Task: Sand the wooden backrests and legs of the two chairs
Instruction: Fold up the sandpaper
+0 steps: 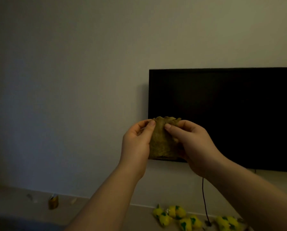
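Observation:
A crumpled, brownish sheet of sandpaper (161,139) is held up in front of me at chest height, before the lower left corner of a dark screen. My left hand (137,145) pinches its left edge with thumb on the front. My right hand (194,144) grips its right side, thumb pressed on the sheet's upper part. Neither chair is in view.
A black wall-mounted TV (231,117) fills the right side, with a thin cable (204,200) hanging below it. On the ledge beneath lie several yellow-and-green packets (177,214), a small yellowish can (53,201) and a few small pale bits. The room is dim.

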The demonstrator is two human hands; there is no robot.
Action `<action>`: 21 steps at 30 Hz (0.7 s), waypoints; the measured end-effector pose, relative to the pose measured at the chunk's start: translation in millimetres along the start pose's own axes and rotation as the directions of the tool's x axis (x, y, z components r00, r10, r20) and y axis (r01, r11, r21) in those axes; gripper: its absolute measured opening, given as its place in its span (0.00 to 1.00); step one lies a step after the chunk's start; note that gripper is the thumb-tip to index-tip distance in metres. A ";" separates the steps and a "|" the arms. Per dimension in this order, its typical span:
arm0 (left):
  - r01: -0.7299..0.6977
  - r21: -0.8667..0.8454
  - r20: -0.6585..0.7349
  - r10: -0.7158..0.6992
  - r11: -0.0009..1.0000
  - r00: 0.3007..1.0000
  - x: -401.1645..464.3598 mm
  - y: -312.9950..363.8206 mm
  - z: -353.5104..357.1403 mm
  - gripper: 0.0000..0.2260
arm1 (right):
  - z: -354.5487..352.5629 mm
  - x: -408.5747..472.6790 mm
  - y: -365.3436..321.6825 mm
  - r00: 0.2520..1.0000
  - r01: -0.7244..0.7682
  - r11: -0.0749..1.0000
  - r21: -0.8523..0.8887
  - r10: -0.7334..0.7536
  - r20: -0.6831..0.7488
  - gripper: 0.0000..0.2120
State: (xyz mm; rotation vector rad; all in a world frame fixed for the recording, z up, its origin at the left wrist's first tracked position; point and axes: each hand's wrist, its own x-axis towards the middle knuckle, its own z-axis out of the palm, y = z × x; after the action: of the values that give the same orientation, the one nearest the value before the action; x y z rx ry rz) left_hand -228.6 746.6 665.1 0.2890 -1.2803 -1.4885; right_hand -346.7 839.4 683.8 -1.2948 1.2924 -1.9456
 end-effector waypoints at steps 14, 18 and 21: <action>-0.018 0.041 0.055 0.016 0.999 0.998 115.8 210.8 11.8 0.07 | 94.5 117.0 -188.6 0.996 -0.057 0.998 -0.009 0.057 0.069 0.08; 0.052 -0.052 0.064 -0.049 0.997 0.997 116.4 206.8 -13.2 0.13 | 113.8 127.9 -174.4 0.999 -0.016 0.998 0.063 0.014 0.030 0.03; 0.179 -0.149 0.040 -0.175 0.973 0.984 110.0 193.0 -26.5 0.15 | 122.7 134.9 -156.0 0.999 -0.034 0.983 0.181 0.038 -0.021 0.03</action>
State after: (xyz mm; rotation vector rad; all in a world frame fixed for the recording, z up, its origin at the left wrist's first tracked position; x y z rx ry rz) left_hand -142.8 677.2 859.7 0.2894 -1.1781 -1.7377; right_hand -280.4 750.1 896.4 -1.1551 1.1125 -2.0074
